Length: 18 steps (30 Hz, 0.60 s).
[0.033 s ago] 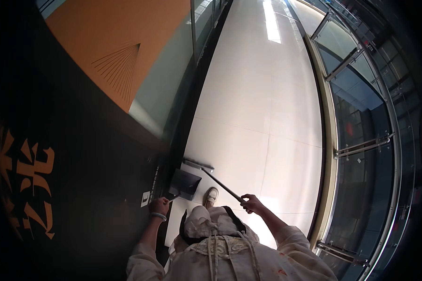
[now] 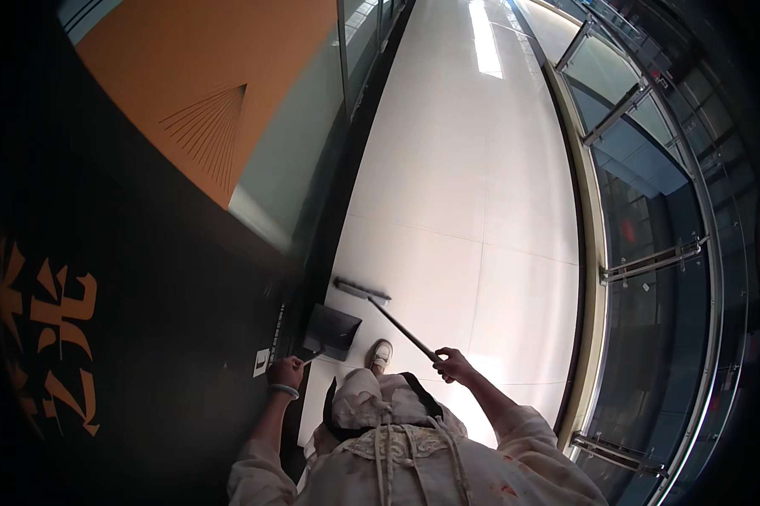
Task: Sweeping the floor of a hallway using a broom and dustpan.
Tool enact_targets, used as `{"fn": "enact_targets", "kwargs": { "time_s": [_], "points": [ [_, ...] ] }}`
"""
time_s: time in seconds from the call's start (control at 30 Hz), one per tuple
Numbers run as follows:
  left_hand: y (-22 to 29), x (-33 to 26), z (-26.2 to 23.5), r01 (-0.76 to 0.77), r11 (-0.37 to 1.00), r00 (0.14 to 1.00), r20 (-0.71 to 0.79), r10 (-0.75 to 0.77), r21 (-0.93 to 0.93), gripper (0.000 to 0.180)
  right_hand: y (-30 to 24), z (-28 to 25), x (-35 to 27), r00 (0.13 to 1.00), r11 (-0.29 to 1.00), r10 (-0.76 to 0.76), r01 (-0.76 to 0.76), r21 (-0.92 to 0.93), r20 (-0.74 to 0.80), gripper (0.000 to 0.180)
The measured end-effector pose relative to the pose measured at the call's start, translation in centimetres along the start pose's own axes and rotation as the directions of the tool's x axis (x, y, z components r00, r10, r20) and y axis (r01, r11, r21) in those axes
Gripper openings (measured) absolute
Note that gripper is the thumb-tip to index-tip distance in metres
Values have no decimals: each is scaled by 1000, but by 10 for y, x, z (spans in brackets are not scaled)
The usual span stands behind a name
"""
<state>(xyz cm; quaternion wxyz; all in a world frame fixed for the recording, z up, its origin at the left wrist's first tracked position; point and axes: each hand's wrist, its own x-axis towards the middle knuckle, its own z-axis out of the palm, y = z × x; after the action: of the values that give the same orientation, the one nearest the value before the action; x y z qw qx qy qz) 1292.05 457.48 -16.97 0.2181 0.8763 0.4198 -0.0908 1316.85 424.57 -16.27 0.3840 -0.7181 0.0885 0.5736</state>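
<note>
My right hand (image 2: 453, 366) is closed around the upper part of a broom's handle (image 2: 405, 333). The handle slants forward and left to the broom head (image 2: 361, 291), a narrow dark bar on the pale floor. My left hand (image 2: 286, 371), with a light band at the wrist, is closed on the thin handle of a dark dustpan (image 2: 334, 330). The dustpan sits low beside the left wall, just nearer to me than the broom head. A gap of floor shows between the two. Whether any dirt lies in the pan is too dark to tell.
A black wall (image 2: 169, 320) with orange lettering and an orange panel (image 2: 203, 101) runs along my left. Glossy pale floor (image 2: 456, 194) stretches ahead. To the right stands a glass railing (image 2: 641, 261) with metal brackets. My shoe (image 2: 380, 354) is right beside the dustpan.
The broom head has moved slightly forward and to the right, away from the dustpan. My hands and the dustpan have hardly moved.
</note>
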Motion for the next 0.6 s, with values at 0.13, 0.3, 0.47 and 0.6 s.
{"fn": "enact_targets", "kwargs": {
  "time_s": [0.13, 0.3, 0.47, 0.6],
  "points": [
    [31, 30, -11, -31, 999, 999, -15, 31, -16, 9, -20, -16, 17, 982, 997, -49, 58, 43, -185, 42],
    [69, 73, -9, -94, 995, 996, -3, 94, -17, 10, -38, -62, 40, 937, 953, -59, 156, 261, -344, 39],
    [118, 117, -10, -136, 990, 990, 41, 138, -43, 10, -79, -114, 60, 907, 950, -57, 177, 256, -416, 35],
    [134, 159, 14, -182, 982, 977, 99, 186, -57, 10, -107, -123, 106, 923, 944, -45, 164, 287, -381, 31]
  ]
}}
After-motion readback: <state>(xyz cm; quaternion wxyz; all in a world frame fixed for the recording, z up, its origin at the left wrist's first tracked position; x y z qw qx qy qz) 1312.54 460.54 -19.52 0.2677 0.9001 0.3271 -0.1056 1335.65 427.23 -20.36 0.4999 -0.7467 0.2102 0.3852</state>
